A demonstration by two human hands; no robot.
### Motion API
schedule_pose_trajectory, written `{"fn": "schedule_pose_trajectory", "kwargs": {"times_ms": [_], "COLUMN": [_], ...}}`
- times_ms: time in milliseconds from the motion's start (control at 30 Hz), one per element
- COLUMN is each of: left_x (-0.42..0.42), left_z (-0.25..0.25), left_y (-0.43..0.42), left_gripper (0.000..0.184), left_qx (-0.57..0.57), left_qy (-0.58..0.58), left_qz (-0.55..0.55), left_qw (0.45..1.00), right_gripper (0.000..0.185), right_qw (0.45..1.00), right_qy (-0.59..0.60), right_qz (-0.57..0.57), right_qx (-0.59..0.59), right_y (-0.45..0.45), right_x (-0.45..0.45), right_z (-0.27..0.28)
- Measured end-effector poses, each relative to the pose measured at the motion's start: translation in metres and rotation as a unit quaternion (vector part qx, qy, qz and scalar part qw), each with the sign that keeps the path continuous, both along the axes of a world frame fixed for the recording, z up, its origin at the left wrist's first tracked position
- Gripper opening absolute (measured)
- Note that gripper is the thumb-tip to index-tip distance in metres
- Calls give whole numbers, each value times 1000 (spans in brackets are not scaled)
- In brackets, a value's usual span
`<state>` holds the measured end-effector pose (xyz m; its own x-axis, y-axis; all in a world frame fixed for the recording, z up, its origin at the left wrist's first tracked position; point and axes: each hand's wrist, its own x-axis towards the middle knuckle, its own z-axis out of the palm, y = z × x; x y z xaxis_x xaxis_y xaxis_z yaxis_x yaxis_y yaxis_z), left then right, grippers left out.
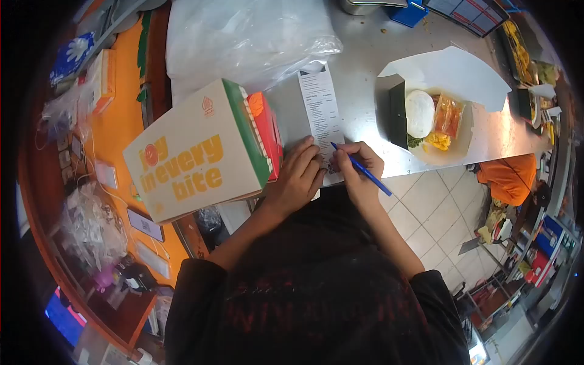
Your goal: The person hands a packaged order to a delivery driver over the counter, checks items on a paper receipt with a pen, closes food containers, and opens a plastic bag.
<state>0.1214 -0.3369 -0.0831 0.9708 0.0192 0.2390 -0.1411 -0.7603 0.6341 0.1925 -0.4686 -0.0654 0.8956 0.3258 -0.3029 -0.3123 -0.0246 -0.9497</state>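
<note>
A long printed receipt [320,103] lies on the steel counter in front of me. My left hand [296,177] rests over its lower left edge, fingers laid on the paper and counter. Pinched in my right hand [364,179] is a blue pen [371,174], its upper end slanting down to the right and its other end over the receipt. A closed cardboard box [188,158] printed "joy in every bite" stands left of my left hand, with red packaging [264,121] against its side. On the right sits an open takeaway box [395,115] holding rice [420,114] and a wrapped orange packet [448,117].
A clear plastic bag [249,39] covers the counter's upper left. An orange ledge [115,146] at left carries phones and plastic wrapping [94,225]. A screen [468,15] stands at the far right, and an orange cloth-like item [510,177] is below the counter's right end.
</note>
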Motion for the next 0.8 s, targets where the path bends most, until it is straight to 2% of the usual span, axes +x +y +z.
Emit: {"fn": "schedule_pose_trajectory", "kwargs": {"times_ms": [67,300,367,433,500,633,733,800], "left_x": [-2,-7,-7,-7,-5,-4,-4,-4], "left_z": [2,-2,-4,-4,0,2,2,1], "left_y": [-1,-2,0,0,-1,-2,-2,-2], "left_gripper": [23,26,26,26,27,28,28,27], "left_qx": [11,17,24,32,33,38,34,39], "left_qy": [7,18,15,15,11,13,15,10], "left_qz": [6,14,9,4,6,5,4,1], "left_qw": [1000,1000,1000,999,999,999,999,999], "right_gripper": [6,11,13,14,15,16,17,16], "right_qw": [999,998,1000,999,975,988,981,964], "right_qy": [-29,-35,-10,-12,-167,-105,-149,-177], "right_qz": [-37,-30,23,29,9,32,18,35], "right_qx": [-25,-32,2,-21,-145,-105,-121,-196], "right_y": [10,12,15,14,12,12,11,9], "right_x": [-1,-1,-1,-2,-2,-3,-2,-3], "right_z": [-4,-11,-1,-1,-5,4,5,6]}}
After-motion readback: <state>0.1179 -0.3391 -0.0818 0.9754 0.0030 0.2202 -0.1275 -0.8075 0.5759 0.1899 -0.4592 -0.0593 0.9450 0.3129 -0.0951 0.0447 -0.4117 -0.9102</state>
